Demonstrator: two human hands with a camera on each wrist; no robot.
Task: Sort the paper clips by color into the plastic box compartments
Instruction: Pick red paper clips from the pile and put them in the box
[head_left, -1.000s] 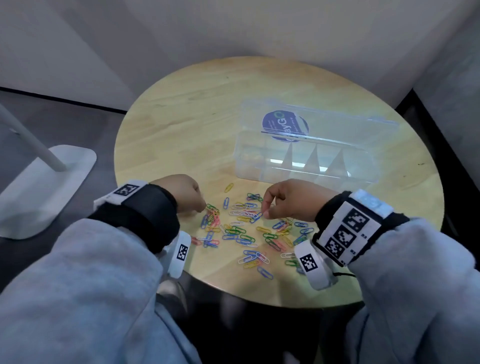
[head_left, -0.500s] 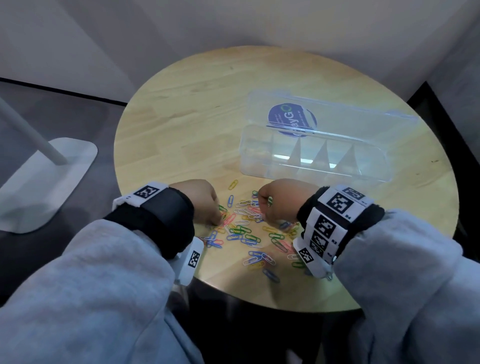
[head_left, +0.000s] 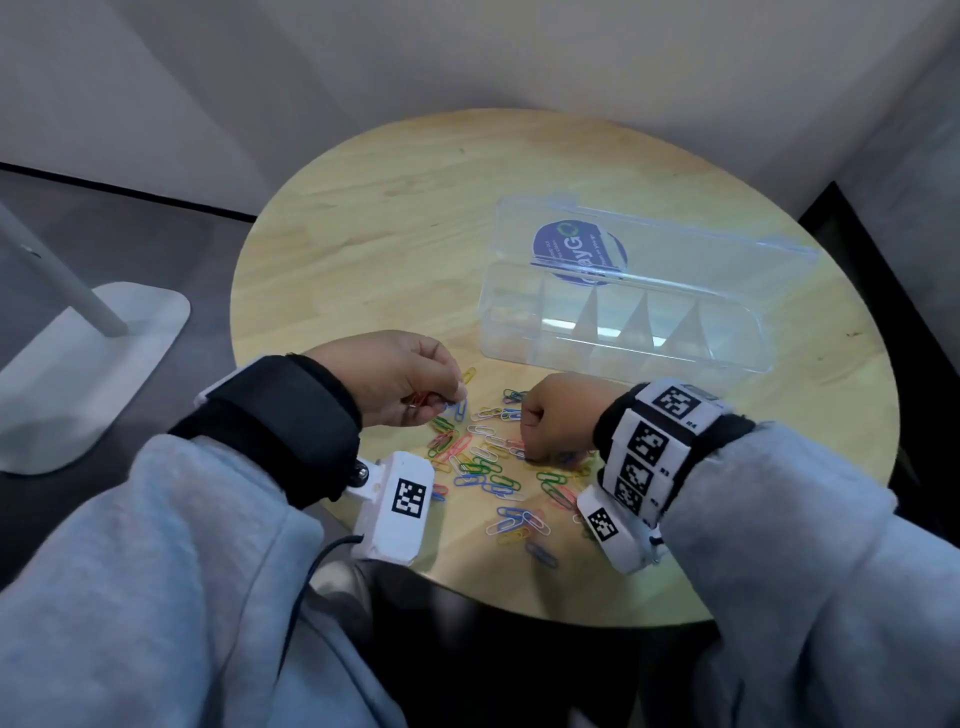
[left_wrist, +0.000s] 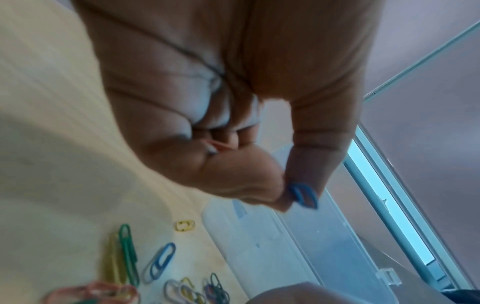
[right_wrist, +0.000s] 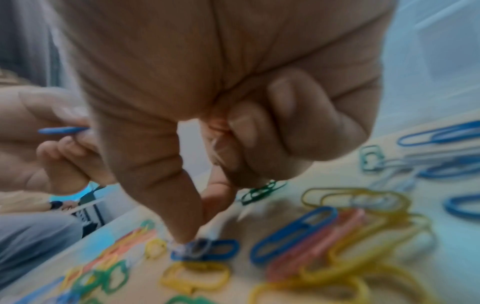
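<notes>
Since a second ago left hand (head_left: 400, 379) has lifted off the pile (head_left: 498, 467) near the box (head_left: 623, 353), fingers pinching a blue clip (left_wrist: 303, 195); right hand (head_left: 558, 421) fingers press a blue one (right_wrist: 207, 248) on the surface (head_left: 363, 234); clips light, slick, springy, best pinched across the loops.

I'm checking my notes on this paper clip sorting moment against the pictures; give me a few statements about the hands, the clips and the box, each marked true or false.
1. The left hand pinches a blue paper clip. True.
2. The clear plastic compartment box already holds sorted clips. False: its compartments look empty.
3. The loose pile of coloured paper clips lies on the round wooden table in front of the box. True.
4. The box lid is closed. False: it stands open behind the compartments.
5. The right hand is lifted clear above the box. False: it is down at the pile, fingertips on a clip.
</notes>
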